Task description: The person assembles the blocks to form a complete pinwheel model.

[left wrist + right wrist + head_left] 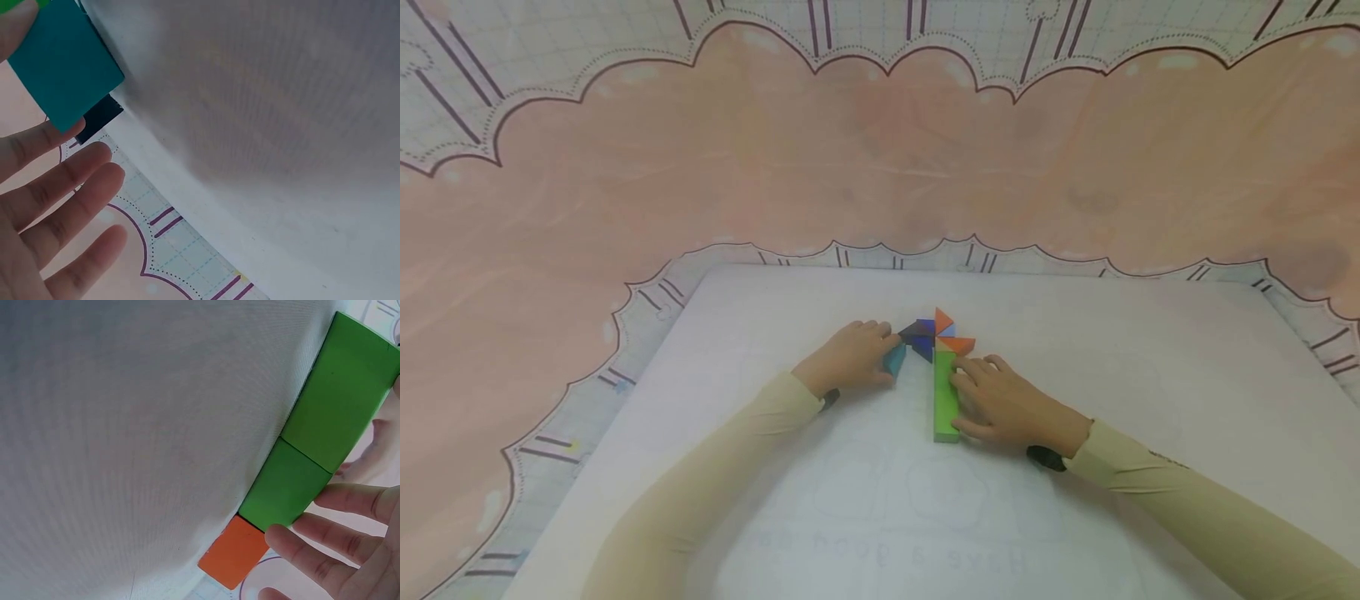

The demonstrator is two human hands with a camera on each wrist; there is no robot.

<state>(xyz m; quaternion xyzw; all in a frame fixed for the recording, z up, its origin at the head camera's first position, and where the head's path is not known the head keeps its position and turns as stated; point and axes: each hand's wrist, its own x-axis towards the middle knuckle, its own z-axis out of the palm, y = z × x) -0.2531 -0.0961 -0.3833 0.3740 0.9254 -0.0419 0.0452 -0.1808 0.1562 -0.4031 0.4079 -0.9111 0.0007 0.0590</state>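
Note:
My left hand (853,354) pinches a teal block (69,69) between thumb and index finger, its other fingers spread in the left wrist view. Beside the teal block lies a dark block (916,330), part of a pinwheel-like cluster with dark blue blocks (923,343), a light blue piece (948,331) and orange blocks (959,344). Below the cluster runs a column of two green blocks (337,394), placed end to end. Fingertips and thumb of my right hand (1011,404) touch the column's right side; in the right wrist view the fingers are fairly straight.
The blocks rest on a white tabletop (820,467) with faint printed marks. Behind its far edge is a peach cloth (850,167) with scalloped, striped borders. A dark wrist device (1047,457) shows under the right sleeve (1150,475).

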